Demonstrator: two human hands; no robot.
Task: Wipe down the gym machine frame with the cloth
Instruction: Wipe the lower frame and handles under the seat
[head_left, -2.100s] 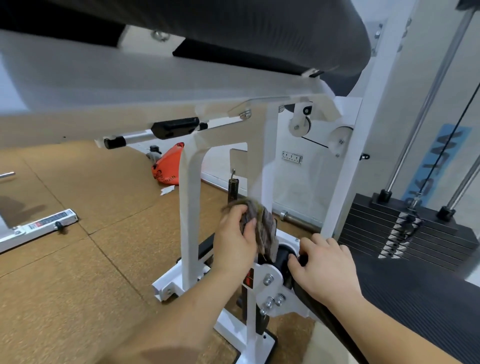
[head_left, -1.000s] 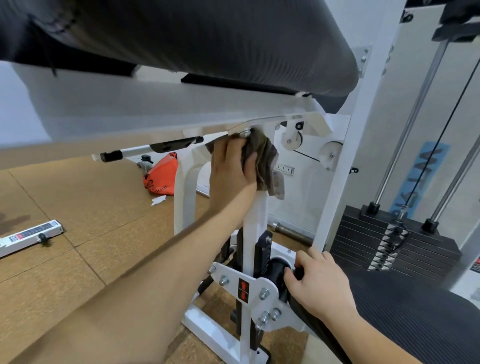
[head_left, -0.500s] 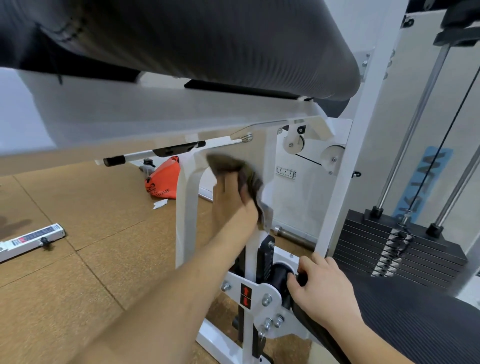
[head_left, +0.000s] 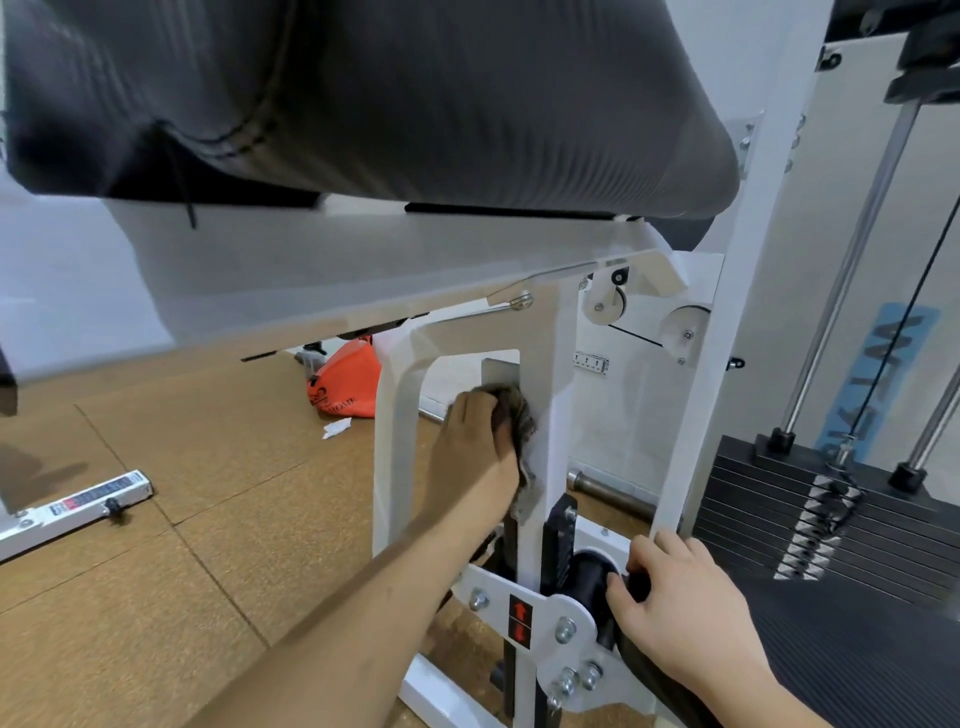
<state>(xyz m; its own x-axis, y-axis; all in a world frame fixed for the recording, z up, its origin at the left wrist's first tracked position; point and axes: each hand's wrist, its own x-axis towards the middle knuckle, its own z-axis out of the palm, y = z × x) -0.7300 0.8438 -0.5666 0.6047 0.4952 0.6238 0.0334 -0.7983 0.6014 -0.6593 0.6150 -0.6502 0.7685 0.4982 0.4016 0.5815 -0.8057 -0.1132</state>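
The left hand (head_left: 475, 441) grips one crumpled brown-grey cloth (head_left: 521, 422), pressing it midway up the white steel upright of the gym machine frame (head_left: 545, 358). The right hand (head_left: 683, 610) curls its fingers over the edge of one black ribbed pad (head_left: 857, 649). Beyond are one orange bag (head_left: 347, 385) and one black weight stack (head_left: 758, 512).

The frame (head_left: 545, 358) is white, the cloth (head_left: 518, 418) mottled brown, the pad (head_left: 415, 93) at twelve o'clock dark grey with fine ribs. At ten o'clock from the cloth, an orange bag (head_left: 347, 387) sits on speckled tan floor (head_left: 182, 561).
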